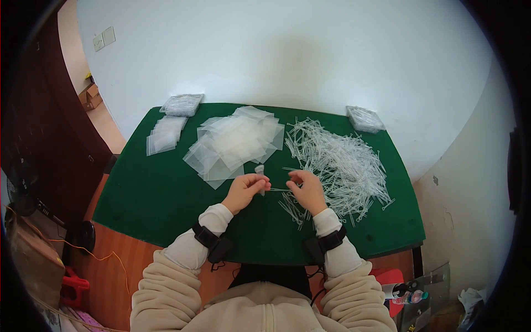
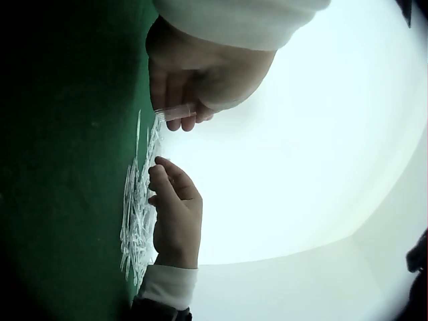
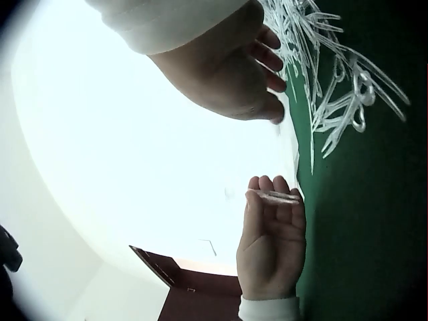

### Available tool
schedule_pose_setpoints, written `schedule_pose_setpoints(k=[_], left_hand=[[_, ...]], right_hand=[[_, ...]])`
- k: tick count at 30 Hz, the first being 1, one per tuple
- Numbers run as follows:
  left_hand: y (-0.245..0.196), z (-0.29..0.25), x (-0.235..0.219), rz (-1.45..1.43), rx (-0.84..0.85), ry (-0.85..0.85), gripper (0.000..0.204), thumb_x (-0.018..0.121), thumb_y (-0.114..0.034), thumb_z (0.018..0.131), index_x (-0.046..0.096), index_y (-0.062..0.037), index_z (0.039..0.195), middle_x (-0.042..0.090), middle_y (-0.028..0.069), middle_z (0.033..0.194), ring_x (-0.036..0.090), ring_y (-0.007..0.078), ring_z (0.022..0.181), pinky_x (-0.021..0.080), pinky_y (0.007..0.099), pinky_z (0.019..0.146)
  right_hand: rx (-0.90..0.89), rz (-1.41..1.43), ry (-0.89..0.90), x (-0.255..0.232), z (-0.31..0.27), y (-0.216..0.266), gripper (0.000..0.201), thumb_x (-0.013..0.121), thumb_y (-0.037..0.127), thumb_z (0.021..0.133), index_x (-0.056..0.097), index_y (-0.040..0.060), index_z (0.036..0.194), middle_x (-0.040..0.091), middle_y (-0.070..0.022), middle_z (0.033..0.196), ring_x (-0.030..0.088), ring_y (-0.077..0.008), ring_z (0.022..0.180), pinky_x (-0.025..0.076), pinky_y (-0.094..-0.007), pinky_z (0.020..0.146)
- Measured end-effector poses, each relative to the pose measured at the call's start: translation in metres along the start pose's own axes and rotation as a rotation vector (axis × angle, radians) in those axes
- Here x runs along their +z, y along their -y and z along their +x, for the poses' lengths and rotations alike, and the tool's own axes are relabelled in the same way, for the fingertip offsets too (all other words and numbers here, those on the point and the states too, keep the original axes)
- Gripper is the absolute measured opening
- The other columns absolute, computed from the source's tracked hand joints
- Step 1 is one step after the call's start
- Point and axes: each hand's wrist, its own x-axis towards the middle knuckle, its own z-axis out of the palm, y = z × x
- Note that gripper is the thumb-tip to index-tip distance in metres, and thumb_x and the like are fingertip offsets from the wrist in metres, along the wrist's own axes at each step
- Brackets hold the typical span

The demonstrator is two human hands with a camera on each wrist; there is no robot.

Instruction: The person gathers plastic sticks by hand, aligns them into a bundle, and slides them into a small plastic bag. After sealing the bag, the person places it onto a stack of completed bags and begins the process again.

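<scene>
My left hand (image 1: 243,192) pinches a small bundle of thin clear plastic pieces (image 3: 277,197) between thumb and fingers; in the left wrist view the bundle (image 2: 175,112) lies across the fingertips. A strip of translucent film (image 1: 260,169) shows by these fingers in the head view. Facing it, a short gap away, my right hand (image 1: 308,193) has its fingers loosely bent and apart, with nothing visible in them. Beyond and beside the right hand spreads a large pile of clear looped plastic pieces (image 1: 345,166). Whether the thin piece between the hands is held, I cannot tell.
Clear flat bags (image 1: 235,138) lie heaped at the middle back of the green table (image 1: 138,199). At the back left are a row of bags (image 1: 166,134) and a filled pack (image 1: 182,104); another filled pack (image 1: 365,119) sits back right. A white wall stands behind.
</scene>
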Motion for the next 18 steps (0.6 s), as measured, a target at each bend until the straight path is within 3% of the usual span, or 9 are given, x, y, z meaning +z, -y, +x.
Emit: schedule_pose_setpoints(k=[1,2,5,9,10,13,18], left_hand=[[0.001,0.001,0.0,-0.097,-0.037,-0.071,0.023,0.053,-0.013,0.089,0.057,0.0038,0.104,0.063,0.0085,0.093,0.06,0.015,0.085,0.047,0.0262,0.078],[0.001,0.002,0.0,-0.193,-0.075,-0.141,0.025,0.052,-0.014,0.089,0.056,0.0041,0.105,0.062,0.0097,0.095,0.06,0.0166,0.086,0.047,0.027,0.079],[0.002,0.003,-0.001,-0.225,-0.088,-0.126,0.024,0.052,-0.015,0.09,0.056,0.0033,0.105,0.062,0.0087,0.095,0.06,0.0156,0.086,0.048,0.0263,0.078],[0.002,0.002,-0.002,-0.211,-0.1,-0.108,0.024,0.052,-0.015,0.09,0.056,0.0029,0.105,0.061,0.0082,0.095,0.06,0.015,0.086,0.048,0.0258,0.078],[0.001,0.002,-0.001,-0.196,-0.105,-0.098,0.024,0.052,-0.015,0.09,0.056,0.0029,0.105,0.061,0.0083,0.095,0.06,0.015,0.086,0.048,0.0258,0.078],[0.0,0.002,0.0,-0.192,-0.105,-0.096,0.024,0.052,-0.015,0.09,0.056,0.0029,0.105,0.062,0.0082,0.095,0.06,0.015,0.086,0.048,0.0257,0.077],[0.001,0.001,0.0,-0.196,-0.121,-0.081,0.025,0.051,-0.017,0.091,0.056,0.0021,0.105,0.062,0.0081,0.094,0.06,0.0147,0.086,0.048,0.0249,0.076]], right_hand=[[0.017,-0.205,0.039,-0.005,0.001,0.002,0.038,0.072,0.021,0.067,0.061,0.0045,0.1,0.06,-0.0117,0.089,0.056,-0.0256,0.088,0.045,-0.0363,0.078],[0.015,-0.205,0.037,-0.007,0.001,0.005,0.038,0.072,0.021,0.067,0.061,0.0045,0.1,0.06,-0.0117,0.089,0.056,-0.0256,0.088,0.045,-0.0363,0.078],[-0.169,-0.288,0.254,-0.02,-0.006,0.024,0.049,0.076,0.032,0.058,0.061,0.0073,0.098,0.055,-0.0119,0.09,0.049,-0.0301,0.093,0.04,-0.0398,0.081],[-0.237,-0.444,0.433,-0.024,-0.012,0.027,0.055,0.077,0.034,0.052,0.059,0.0087,0.098,0.052,-0.0129,0.094,0.046,-0.0302,0.096,0.038,-0.0402,0.083],[-0.238,-0.446,0.432,-0.025,-0.011,0.024,0.055,0.077,0.034,0.052,0.059,0.0087,0.098,0.052,-0.0129,0.094,0.046,-0.0302,0.096,0.038,-0.0402,0.083],[-0.196,-0.514,0.182,-0.022,-0.008,0.006,0.046,0.079,0.028,0.053,0.063,0.0119,0.093,0.055,-0.0079,0.082,0.051,-0.0276,0.086,0.042,-0.0363,0.076],[-0.084,-0.535,0.131,-0.015,-0.002,-0.013,0.028,0.075,0.021,0.058,0.065,0.0115,0.081,0.055,-0.0064,0.075,0.051,-0.0276,0.08,0.042,-0.0374,0.072]])
